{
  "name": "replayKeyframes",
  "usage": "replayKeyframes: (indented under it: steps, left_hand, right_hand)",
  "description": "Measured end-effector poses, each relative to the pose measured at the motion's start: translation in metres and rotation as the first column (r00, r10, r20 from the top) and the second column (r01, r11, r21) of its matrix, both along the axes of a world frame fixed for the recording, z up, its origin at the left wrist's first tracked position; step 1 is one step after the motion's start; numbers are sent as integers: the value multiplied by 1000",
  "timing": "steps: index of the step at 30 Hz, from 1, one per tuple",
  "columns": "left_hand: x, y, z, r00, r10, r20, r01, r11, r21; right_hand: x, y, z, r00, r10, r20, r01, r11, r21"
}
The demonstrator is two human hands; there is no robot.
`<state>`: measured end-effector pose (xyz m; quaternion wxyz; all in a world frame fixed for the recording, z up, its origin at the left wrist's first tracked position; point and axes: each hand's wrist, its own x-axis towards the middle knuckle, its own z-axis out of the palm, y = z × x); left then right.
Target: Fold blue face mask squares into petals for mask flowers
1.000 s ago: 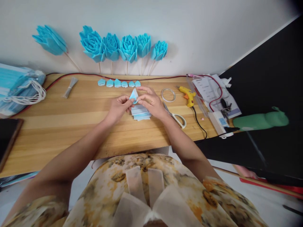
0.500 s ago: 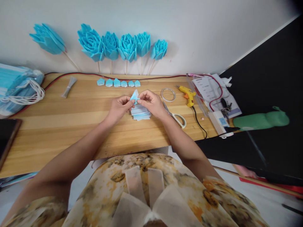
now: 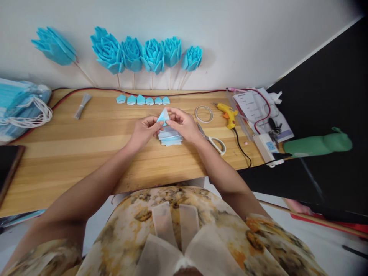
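Both hands meet over the middle of the wooden desk (image 3: 86, 138). My left hand (image 3: 144, 132) and my right hand (image 3: 184, 125) pinch a small light-blue folded piece (image 3: 163, 115) between fingertips, its point upward. Directly under the hands lies a short stack of cut blue strips (image 3: 170, 138). A row of several finished folded blue petals (image 3: 143, 100) sits just beyond the hands, near the wall.
Blue flowers on sticks (image 3: 135, 55) lean on the wall. A bag of blue face masks (image 3: 21, 107) lies far left, wire ties (image 3: 82, 105) nearby. Right of the hands are a tape ring (image 3: 204, 114), scissors (image 3: 214, 142), a yellow glue gun (image 3: 227, 114), a power strip (image 3: 267, 147) and papers (image 3: 253, 109).
My right fingers, spread over the piece a second ago, have closed into a pinch on it. The hands have stayed in place while working the fold.
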<state>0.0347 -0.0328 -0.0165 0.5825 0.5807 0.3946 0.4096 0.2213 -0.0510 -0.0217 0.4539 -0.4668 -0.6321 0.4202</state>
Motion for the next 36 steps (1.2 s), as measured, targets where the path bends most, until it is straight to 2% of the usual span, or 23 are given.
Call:
replayKeyframes:
  steps: [5, 9, 11, 15, 20, 24, 27, 31, 36]
  left_hand:
    - [-1, -1, 3, 1000, -16, 0, 16, 999, -31]
    - [-1, -2, 4, 996, -84, -7, 84, 995, -52]
    - [-1, -2, 4, 994, -113, -7, 112, 992, -61]
    - [-1, -2, 3, 990, -139, -11, 138, 988, -70]
    - [-2, -1, 3, 988, -152, 15, 153, 984, -92]
    - [-2, 0, 1, 986, -161, 47, 165, 981, -101]
    - [-2, 0, -1, 984, -161, 74, 168, 981, -97]
    - [-2, -1, 0, 979, -166, 121, 180, 978, -110]
    - [-3, -2, 2, 968, -174, 183, 204, 966, -160]
  right_hand:
    - [-1, -3, 6, 1000, -24, -3, 24, 1000, -4]
    - [-2, -3, 6, 998, 28, -48, -29, 999, -16]
    - [-2, -3, 7, 999, 4, -33, -4, 1000, 1]
    - [-3, -6, 12, 995, -74, 70, 69, 995, 66]
    - [-4, -9, 16, 962, -151, 227, 98, 969, 228]
    - [-4, -9, 13, 921, -191, 341, 51, 924, 378]
    - [-2, -7, 10, 893, -181, 412, -18, 900, 435]
    - [2, -4, 8, 881, -155, 447, -83, 879, 469]
    - [3, -4, 6, 873, -145, 465, -96, 885, 456]
